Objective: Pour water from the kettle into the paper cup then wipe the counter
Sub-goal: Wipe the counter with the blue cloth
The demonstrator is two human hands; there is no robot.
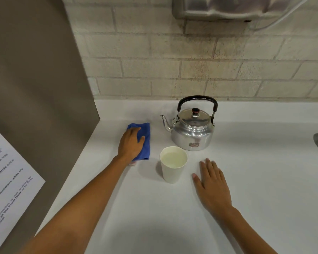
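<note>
Covering much of the blue cloth (144, 142), left hand (129, 143) lies flat.

Pale brick wall (191, 57) — brown panel (35, 79)

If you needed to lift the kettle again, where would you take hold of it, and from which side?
Probably the black handle arching upright over the kettle: come from above and wrap the fingers round its top bar. The right hand, flat on the counter, is free and on the side away from the spout.

Head-worn camera looks steeply down, close over the counter (154, 217).
</note>
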